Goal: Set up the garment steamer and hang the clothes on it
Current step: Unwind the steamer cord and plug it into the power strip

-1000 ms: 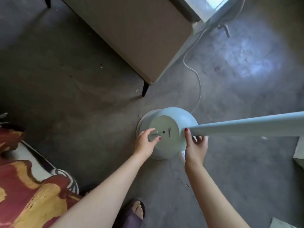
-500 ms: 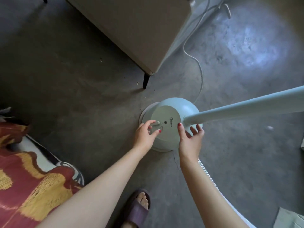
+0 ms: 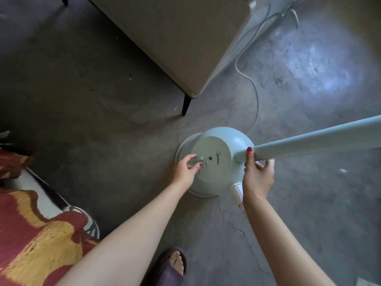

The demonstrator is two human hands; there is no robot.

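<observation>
Nearest the camera, a foot in a dark slipper (image 3: 172, 267) stood on the concrete floor (image 3: 107, 129) between the two bare forearms. The left hand (image 3: 185, 172) reached forward and pinched the small knob (image 3: 199, 158) on top of the steamer base (image 3: 214, 162) between thumb and fingertips. The right hand (image 3: 257, 176) gripped the pale pole (image 3: 313, 141) just above its socket — thumb up the near side, fingers curled behind it. The pole slanted away to the right edge of view. A white hose fitting (image 3: 237, 190) showed just under the right wrist. A patterned red and yellow cloth (image 3: 35, 240) lay at lower left. Beyond the base, a white cord (image 3: 254, 89) trailed past a beige cabinet (image 3: 175, 38) on dark legs.
</observation>
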